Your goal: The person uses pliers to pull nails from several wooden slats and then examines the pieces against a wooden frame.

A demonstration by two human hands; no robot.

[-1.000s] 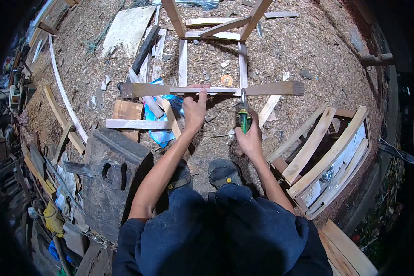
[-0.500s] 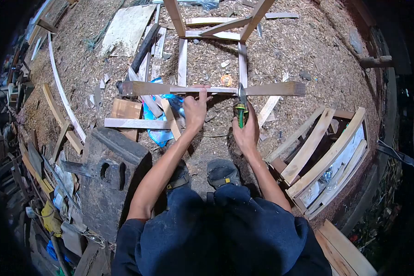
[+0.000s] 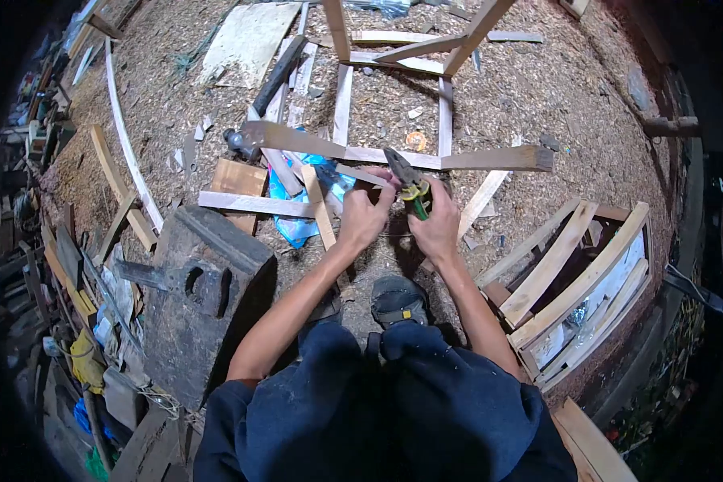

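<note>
My right hand (image 3: pixel 436 218) is closed round the green-and-yellow handles of pliers (image 3: pixel 403 170), whose dark jaws point up and to the left. Close beside it, my left hand (image 3: pixel 366 215) has its fingers pinched on the end of a thin pale strip (image 3: pixel 360 174). The pliers' jaws are just right of the left fingertips; whether they touch is unclear. Just beyond both hands lies the near rail of a wooden frame (image 3: pixel 394 157), with a post (image 3: pixel 498 158) at its right and another (image 3: pixel 293 140) at its left.
A hammer (image 3: pixel 237 140) lies left of the frame, near a blue plastic wrapper (image 3: pixel 297 229) and wood offcuts. A dark heavy block (image 3: pixel 193 321) stands at my left. On the right is a slatted wooden piece (image 3: pixel 582 269). Wood chips cover the ground.
Both hands have come closer together and back from the rail. The pliers now tilt up-left, and the thin strip shows at my left fingers. The whole view has shifted slightly.
</note>
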